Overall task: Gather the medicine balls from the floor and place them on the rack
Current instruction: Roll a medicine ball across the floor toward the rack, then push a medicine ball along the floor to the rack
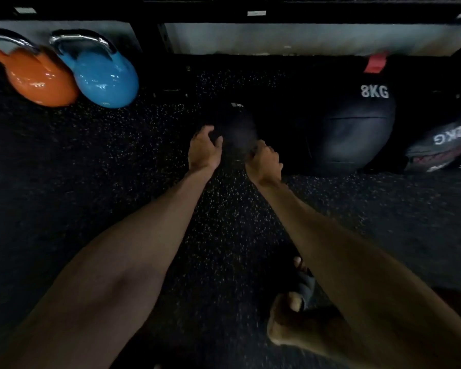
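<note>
Medicine ball [233,121]: small, black, round, faint white marking.

white letters reading "8kg" stand on the big dark medicine ball [357,134] at the right. further right, the grey medicine ball [434,153] carries "2kg", seen upside down. the small black medicine ball [234,121] in the middle has a faint white mark on its far side, too blurred to read. the white labels [256,13] on the far rack beam [330,6] can't be read either.
</note>
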A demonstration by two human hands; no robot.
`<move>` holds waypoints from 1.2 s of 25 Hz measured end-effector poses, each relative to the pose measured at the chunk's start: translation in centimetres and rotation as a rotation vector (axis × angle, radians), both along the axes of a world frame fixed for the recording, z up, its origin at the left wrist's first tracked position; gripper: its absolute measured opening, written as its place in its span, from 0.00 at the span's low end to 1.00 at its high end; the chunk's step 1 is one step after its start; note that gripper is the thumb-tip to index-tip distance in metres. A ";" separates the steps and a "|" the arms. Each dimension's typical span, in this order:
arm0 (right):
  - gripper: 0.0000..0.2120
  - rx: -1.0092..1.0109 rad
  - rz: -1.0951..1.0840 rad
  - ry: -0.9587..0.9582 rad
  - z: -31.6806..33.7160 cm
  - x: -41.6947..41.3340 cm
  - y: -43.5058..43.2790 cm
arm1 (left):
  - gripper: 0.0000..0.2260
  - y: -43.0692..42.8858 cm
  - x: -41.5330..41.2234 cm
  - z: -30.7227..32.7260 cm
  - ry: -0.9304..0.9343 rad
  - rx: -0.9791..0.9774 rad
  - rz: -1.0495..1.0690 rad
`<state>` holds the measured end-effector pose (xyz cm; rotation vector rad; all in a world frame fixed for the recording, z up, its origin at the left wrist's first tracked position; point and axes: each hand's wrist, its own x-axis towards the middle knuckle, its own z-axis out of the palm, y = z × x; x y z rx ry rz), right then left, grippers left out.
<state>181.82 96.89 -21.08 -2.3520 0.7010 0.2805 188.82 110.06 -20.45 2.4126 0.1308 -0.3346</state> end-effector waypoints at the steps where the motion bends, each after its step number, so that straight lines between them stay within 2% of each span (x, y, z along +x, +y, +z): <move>1: 0.17 0.014 0.026 0.045 2.4 -1.8 0.3 | 0.16 0.9 -2.3 2.4 0.021 0.026 -0.018; 5: 0.14 0.112 0.149 0.197 15.1 -11.3 4.1 | 0.11 7.4 -13.5 14.4 0.250 0.201 -0.173; 9: 0.17 0.184 0.250 0.338 28.3 -22.8 9.9 | 0.12 15.0 -23.8 28.1 0.453 0.234 -0.312; 14: 0.19 0.211 0.293 0.391 38.6 -32.3 18.7 | 0.15 24.4 -34.2 38.1 0.552 0.253 -0.373; 18: 0.20 0.253 0.334 0.377 42.1 -38.1 24.4 | 0.16 30.8 -43.2 40.6 0.553 0.253 -0.311; 23: 0.19 0.265 0.443 0.381 42.7 -45.4 29.7 | 0.17 36.3 -54.0 41.6 0.557 0.332 -0.240; 25: 0.19 0.257 0.476 0.383 42.3 -48.6 31.5 | 0.16 37.9 -57.7 42.2 0.542 0.252 -0.172; 27: 0.19 0.239 0.525 0.403 42.0 -51.2 33.1 | 0.15 40.0 -61.2 41.4 0.544 0.085 -0.149; 28: 0.19 0.247 0.548 0.415 41.9 -52.6 34.2 | 0.15 41.3 -63.2 40.5 0.628 0.071 -0.086; 30: 0.19 0.271 0.573 0.442 41.0 -55.0 36.1 | 0.20 43.8 -66.2 39.1 0.621 0.078 0.050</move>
